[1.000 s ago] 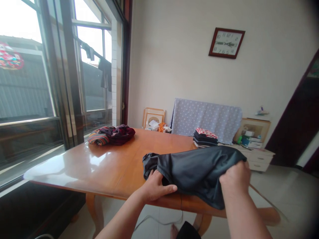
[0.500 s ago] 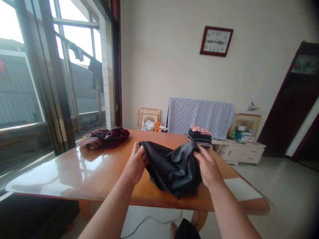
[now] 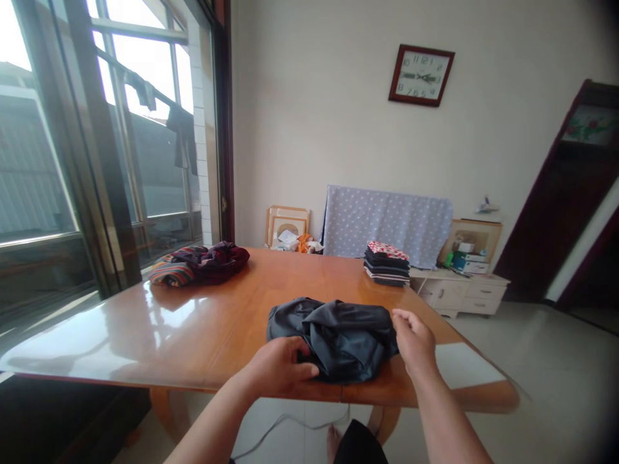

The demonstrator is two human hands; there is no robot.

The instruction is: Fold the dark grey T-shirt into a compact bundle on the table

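a dark cloth is bunched at the near side of the table. its left is touched by the left hand, thumb and fingers apart; whether its right end is clamped by the right hand cannot be told.

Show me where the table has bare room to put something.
The table is bare between the dark cloth and striped bundle, and between that bundle and the folded stack. Crowded: the near middle, where left hand and right hand border the cloth.
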